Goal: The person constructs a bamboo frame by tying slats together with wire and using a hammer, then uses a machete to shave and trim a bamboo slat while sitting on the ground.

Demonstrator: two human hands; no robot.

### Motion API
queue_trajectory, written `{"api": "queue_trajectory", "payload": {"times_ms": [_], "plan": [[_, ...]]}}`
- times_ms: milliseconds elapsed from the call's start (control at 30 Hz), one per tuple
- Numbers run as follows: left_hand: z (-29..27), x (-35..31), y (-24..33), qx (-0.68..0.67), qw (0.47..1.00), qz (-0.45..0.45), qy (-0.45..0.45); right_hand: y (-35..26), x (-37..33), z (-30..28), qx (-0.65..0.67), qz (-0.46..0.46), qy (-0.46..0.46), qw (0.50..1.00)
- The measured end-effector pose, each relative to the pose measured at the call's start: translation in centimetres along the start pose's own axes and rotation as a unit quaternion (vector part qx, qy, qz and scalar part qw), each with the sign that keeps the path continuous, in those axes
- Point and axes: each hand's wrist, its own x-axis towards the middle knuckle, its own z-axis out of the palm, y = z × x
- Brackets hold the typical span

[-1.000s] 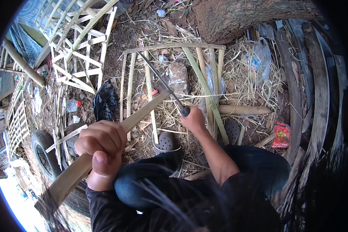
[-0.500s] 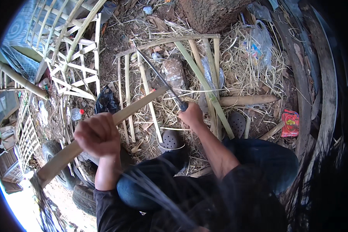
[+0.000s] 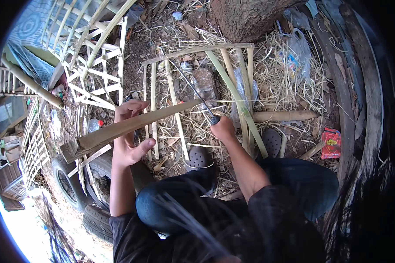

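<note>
1. Now, in the head view, the left hand (image 3: 129, 136) has loosened on the split bamboo slat (image 3: 131, 125). Half a second ago it was a closed fist around the slat; here the fingers (image 3: 134, 105) arch over the top edge and the thumb juts out below, so the slat rests in an open cradle, not a clamp.
2. The slat has also dropped to a flatter slant. Its thick butt end points down and left of the fingers, and its thin end runs up and right to meet the knife (image 3: 193, 90).
3. The right hand (image 3: 223, 128) is clenched on the knife handle. The long blade runs up and left from that fist and crosses the tip of the slat, seemingly touching it.
4. Judged from this, the person is re-seating the slat between cuts, with the blade held at the working end.
5. Beyond both hands a bamboo frame (image 3: 197, 50) lies flat on the straw-strewn ground, at the foot of a tree trunk (image 3: 245, 17).
6. Well left of the left hand, finished lattice panels (image 3: 96, 74) lean together. Below that hand lies a tyre (image 3: 70, 186), and far right of the knife hand a red packet (image 3: 331, 142).
</note>
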Motion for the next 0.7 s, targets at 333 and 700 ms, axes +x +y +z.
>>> {"api": "queue_trajectory", "payload": {"times_ms": [333,700], "plan": [[-3.5,-1.3,9.1,0.145,0.986,-0.043,0.069,-4.5,-2.5,-3.4,0.028,-0.073,-0.012,0.997],[-2.7,-25.2,7.7,0.053,0.881,-0.333,0.332,-2.2,0.5,0.8,-0.007,0.019,-0.077,0.997]]}}
